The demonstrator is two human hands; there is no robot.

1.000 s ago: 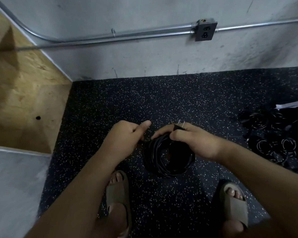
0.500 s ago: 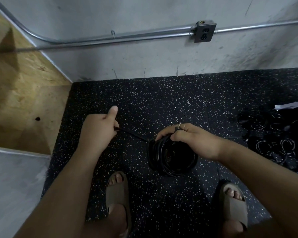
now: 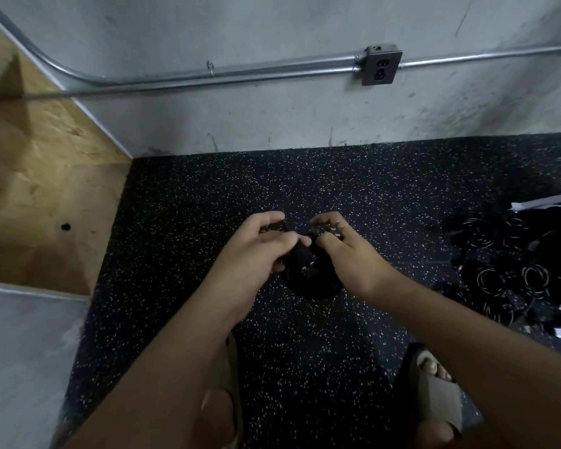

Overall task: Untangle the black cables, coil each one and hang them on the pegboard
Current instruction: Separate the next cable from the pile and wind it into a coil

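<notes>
The left hand (image 3: pixel 253 251) and right hand (image 3: pixel 350 254) meet, fingers curled round the top of the coiled black cable (image 3: pixel 313 285); its loop hangs just below them, half hidden by knuckles; other cables (image 3: pixel 515 273) lie heaped well right of the right hand, murky.

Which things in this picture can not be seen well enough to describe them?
Head view, coiled black cable: its top is covered by the left hand and the right hand, which both hold it. What the fingers pinch is unclear.
Head view, pile of black cables at the right: dark and cut off by the frame edge, so it cannot be counted.
Pegboard: outside the frame.
</notes>
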